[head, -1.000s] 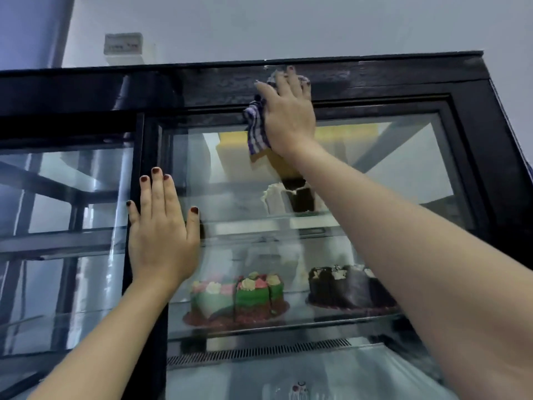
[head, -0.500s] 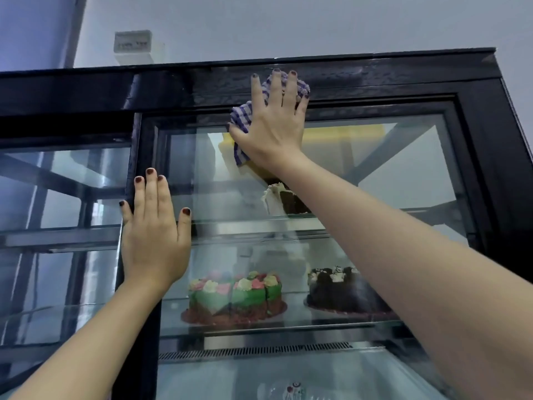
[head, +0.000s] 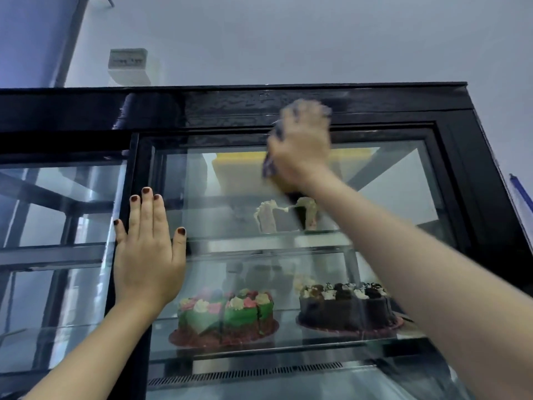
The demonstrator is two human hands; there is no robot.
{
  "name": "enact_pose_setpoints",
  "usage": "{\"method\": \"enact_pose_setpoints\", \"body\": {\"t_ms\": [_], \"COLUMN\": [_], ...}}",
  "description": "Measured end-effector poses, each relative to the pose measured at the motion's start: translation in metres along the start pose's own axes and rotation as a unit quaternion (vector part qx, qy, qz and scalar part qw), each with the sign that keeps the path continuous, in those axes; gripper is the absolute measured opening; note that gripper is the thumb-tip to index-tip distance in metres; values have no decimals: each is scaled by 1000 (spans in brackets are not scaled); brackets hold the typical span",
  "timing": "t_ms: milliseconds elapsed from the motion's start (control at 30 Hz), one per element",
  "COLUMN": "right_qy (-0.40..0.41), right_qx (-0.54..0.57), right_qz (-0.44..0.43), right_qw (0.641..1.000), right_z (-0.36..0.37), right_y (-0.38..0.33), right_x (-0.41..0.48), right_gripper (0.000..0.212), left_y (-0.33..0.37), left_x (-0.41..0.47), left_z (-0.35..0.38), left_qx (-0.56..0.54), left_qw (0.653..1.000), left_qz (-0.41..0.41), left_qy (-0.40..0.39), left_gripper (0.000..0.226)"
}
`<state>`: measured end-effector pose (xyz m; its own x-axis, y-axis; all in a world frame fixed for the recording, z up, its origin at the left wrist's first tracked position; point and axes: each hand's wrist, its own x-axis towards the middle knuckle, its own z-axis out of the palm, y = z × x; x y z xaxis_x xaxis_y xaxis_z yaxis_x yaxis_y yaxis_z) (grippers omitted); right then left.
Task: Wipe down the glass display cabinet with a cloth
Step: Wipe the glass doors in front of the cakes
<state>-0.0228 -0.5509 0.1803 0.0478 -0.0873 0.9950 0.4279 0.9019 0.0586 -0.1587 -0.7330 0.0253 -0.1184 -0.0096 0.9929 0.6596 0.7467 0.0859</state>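
Overhead: one cloth (head: 269,166) under right hand (head: 300,151); left hand (head: 148,255) flat; two cakes (head: 225,313) (head: 344,311) below.

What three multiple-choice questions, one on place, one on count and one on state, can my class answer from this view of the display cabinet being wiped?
1. Where does the left hand lie?
A) flat against the front of the cabinet, at the door's left edge
B) on the roof
C) inside, on a shelf

2. How many round cakes stand on the lower shelf?
A) one
B) two
C) four

3. What is the right hand doing?
A) hanging idle
B) pressing a cloth against the upper door frame
C) holding a spray bottle

Answers:
1 A: palm and straight fingers lie across the black door frame and glass.
2 B: a green cake and a chocolate cake stand side by side.
3 B: the blurred hand covers a purplish cloth at the door's top.
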Motion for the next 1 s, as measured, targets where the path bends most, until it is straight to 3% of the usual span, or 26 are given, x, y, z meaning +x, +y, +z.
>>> {"method": "enact_pose_setpoints", "body": {"t_ms": [67,133,233,333,433,500,567,700,767,833,1000], "right_qy": [-30,-45,-29,-4,25,13,6,-30,-51,-39,19], "right_qx": [6,20,69,76,35,10,4,44,48,55,51], "right_qz": [-179,-238,-158,19,190,257,226,-42,-105,-66,154], "right_qw": [983,970,984,997,981,966,974,998,992,996,987], "right_z": [8,8,0,-11,-26,-30,-31,-27,-27,-28,-29], "right_y": [-32,-30,19,101,175,193,180,126,121,136,194], "right_x": [-18,-19,5,24,21,14,4,-54,-69,-51,5], "right_gripper": [54,52,49,46,44,48,49,57,56,52,46], "left_y": [-2,-3,-4,-4,-3,-2,-2,2,10,19,21], "left_x": [0,0,0,0,0,-1,-1,-5,-16,-32,-42], "left_z": [1,3,4,5,6,6,4,0,0,4,7], "left_qx": [-3,-6,-5,-5,-5,-4,0,26,25,16,-6], "left_qw": [1000,1000,1000,1000,1000,1000,1000,999,997,994,994], "left_qz": [2,4,7,6,4,5,7,24,69,105,104], "left_qy": [2,6,3,3,9,11,9,2,-17,-28,-14], "left_gripper": [74,74,74,73,72,71,70,71,70,67,63]}}
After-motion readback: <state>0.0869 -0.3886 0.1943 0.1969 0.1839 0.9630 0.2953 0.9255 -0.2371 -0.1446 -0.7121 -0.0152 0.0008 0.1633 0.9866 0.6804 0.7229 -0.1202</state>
